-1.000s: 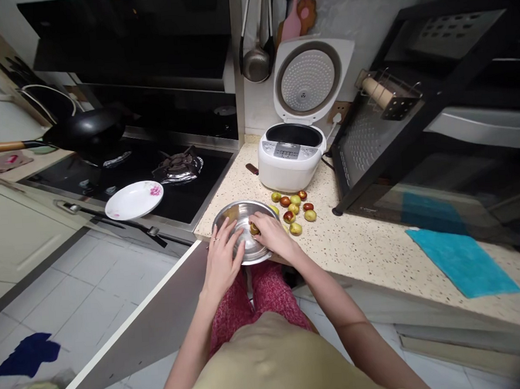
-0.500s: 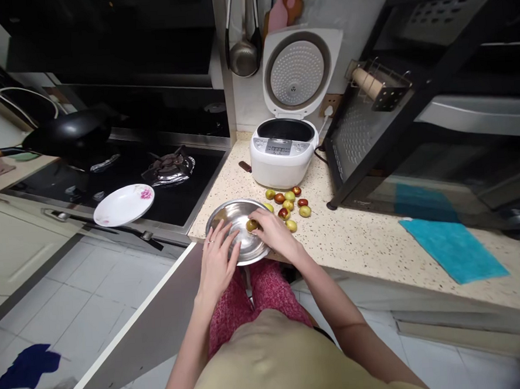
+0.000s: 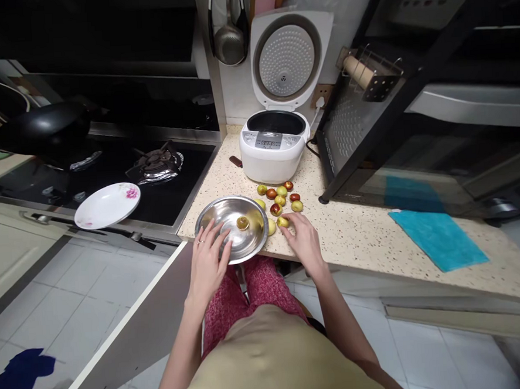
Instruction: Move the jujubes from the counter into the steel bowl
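Small kitchen, speckled stone desk next to a black gas hob; white rice cooker with lid up at the back, blue cloth to the right, white flowered plate on the hob edge. Steel bowl sits at the desk's front edge, one fruit inside. Left hand lies flat on the bowl's near rim, fingers spread, steadying not gripping. Right hand rests on the desk, fingertips touching a yellow-green fruit just right of the bowl; fingers loose, not closed around it. Loose fruits clustered between bowl and cooker. Fruits look small, firm, smooth-skinned, light, likely to roll; pinch across the middle with thumb and two fingers. Bowl is thin, stiff, light, probably slides on stone; hold by the rim.
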Demonstrator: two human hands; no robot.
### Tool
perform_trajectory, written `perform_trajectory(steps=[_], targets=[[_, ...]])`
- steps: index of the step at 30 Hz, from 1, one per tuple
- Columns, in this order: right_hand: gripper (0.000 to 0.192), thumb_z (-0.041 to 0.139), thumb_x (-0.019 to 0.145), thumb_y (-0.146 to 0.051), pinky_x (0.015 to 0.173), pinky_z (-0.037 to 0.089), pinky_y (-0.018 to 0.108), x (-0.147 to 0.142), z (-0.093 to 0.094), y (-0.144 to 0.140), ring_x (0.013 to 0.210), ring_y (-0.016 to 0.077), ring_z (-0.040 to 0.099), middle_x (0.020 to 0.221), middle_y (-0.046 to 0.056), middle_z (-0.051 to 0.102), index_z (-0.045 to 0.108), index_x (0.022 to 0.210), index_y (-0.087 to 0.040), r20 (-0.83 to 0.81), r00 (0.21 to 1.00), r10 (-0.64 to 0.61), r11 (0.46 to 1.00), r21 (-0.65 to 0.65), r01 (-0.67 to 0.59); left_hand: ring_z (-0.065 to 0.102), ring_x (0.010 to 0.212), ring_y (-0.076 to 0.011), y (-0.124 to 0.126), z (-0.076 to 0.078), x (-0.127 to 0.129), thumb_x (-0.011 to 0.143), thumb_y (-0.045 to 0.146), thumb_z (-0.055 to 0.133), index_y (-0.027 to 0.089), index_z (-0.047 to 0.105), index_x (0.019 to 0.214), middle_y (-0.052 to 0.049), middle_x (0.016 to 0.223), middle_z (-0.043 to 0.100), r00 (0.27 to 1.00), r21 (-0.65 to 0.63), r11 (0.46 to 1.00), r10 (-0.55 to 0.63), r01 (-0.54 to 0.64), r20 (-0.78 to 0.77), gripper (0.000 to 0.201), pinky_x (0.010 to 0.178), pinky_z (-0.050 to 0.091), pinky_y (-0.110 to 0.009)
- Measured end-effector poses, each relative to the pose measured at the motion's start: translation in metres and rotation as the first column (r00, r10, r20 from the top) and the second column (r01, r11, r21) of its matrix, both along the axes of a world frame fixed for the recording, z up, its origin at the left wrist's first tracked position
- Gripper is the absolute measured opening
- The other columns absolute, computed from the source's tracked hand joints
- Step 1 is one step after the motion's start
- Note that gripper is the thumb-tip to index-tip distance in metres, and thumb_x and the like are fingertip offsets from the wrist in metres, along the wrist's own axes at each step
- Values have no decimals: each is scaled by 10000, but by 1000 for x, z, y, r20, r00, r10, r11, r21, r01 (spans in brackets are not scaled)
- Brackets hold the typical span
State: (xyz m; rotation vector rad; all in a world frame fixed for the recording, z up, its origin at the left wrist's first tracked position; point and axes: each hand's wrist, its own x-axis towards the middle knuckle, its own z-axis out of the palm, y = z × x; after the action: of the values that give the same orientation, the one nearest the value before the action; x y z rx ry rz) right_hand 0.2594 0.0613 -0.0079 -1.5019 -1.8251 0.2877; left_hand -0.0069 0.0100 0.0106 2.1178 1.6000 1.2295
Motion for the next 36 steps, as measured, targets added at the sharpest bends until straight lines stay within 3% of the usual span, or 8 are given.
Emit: perform_trajectory(steps=[10, 15, 23, 30, 36], targets=[[278, 538, 934, -205, 868, 564, 440, -7, -8, 2, 1030, 309, 676, 1154, 134, 698, 641, 1193, -196, 10, 1000, -16, 1000, -12, 17, 484, 1490, -312, -1, 2, -2, 1053, 320, 528, 239, 690, 1306, -104, 1450, 658, 992, 27, 1000, 5, -1, -128, 311, 1252, 325, -578], [238, 564, 940, -252, 829, 581, 420, -7, 7, -7, 952, 282, 677, 1134, 115, 667, 631, 1165, -213, -80, 997, -19, 999, 34, 22, 503, 1474, -304, -5, 9, 3, 1048, 300, 545, 260, 678, 1340, -96, 1425, 670, 996, 21, 1000, -17, 19, -88, 323, 1232, 379, -562], [298, 578, 939, -168, 988, 590, 444, -37, 45, -29, 1133, 272, 664, 1185, 93, 634, 623, 1220, -257, -156, 963, 219, 973, 105, -204, 642, 1322, -232, -15, 27, 26, 1055, 269, 554, 294, 642, 1396, -59, 1391, 689, 978, -42, 985, -162, 169, 131, 352, 1161, 502, -401], [503, 514, 891, -55, 1055, 567, 488, -60, 44, -36, 1206, 280, 626, 1224, 95, 609, 599, 1336, -273, -108, 915, 388, 921, 79, -381, 717, 1184, -240, -3, 29, 35, 972, 341, 711, 261, 648, 1376, -92, 1355, 704, 948, -72, 977, -173, 199, 266, 417, 1033, 596, -384], [528, 493, 934, -59, 1081, 550, 485, -63, 43, -37, 1241, 267, 620, 1283, 104, 645, 563, 1414, -267, -128, 890, 438, 895, 154, -419, 725, 1156, -252, 12, 28, 27, 917, 346, 773, 226, 691, 1302, -103, 1288, 730, 946, -41, 980, -179, 197, 269, 412, 990, 624, -384]])
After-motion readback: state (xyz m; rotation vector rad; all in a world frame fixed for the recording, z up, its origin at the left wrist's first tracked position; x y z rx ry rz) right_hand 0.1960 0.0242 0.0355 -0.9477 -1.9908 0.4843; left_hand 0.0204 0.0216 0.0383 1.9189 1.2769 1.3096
